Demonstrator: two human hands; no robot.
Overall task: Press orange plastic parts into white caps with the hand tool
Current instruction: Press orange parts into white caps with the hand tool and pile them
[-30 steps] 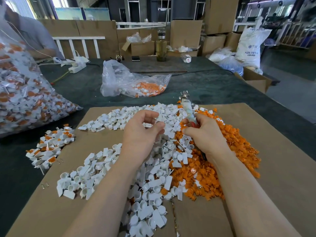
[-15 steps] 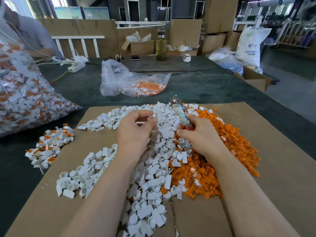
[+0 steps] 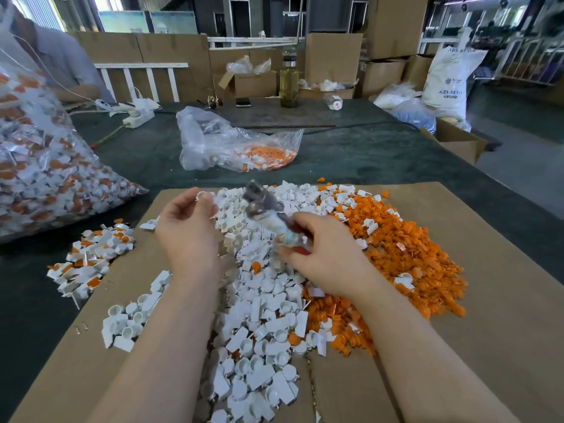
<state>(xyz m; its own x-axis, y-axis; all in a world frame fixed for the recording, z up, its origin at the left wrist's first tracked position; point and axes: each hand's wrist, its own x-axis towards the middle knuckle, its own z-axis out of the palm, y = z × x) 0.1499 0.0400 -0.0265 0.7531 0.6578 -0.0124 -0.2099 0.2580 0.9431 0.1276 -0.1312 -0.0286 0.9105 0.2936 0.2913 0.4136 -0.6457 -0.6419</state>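
Hand tool (image 3: pixel 268 218): blurred, lying slantwise above the piles, metal head up and to the left, pale translucent barrel, a red bit showing at the lower end. Right hand (image 3: pixel 323 254) has its grip closed around the lower end, fingers curled over it. Head of the tool points toward the left hand (image 3: pixel 186 230).

Left hand raised just left of the tool, fingers bent, fingertips pinching a small white cap (image 3: pixel 202 195). Cap is too small and blurred to tell whether anything orange sits in it.

Under both hands: loose white caps (image 3: pixel 262 331) in a long heap, round cups with flat tabs, running from the far edge of the cardboard sheet (image 3: pixel 488 300) down to the near edge. Orange plastic parts (image 3: pixel 412 264) heaped just right of them, the two piles touching and mixing along the seam.

Off the left edge of the cardboard, a smaller heap of assembled white-and-orange caps (image 3: pixel 88 261) on the dark worktop (image 3: pixel 351 154). Far left, a large clear bag (image 3: pixel 39 166) packed with the same. Beyond the cardboard, a slumped clear bag (image 3: pixel 232 141) with some orange and white pieces inside. Bottle (image 3: pixel 288 80) of yellowish liquid at the far edge; cardboard boxes behind.
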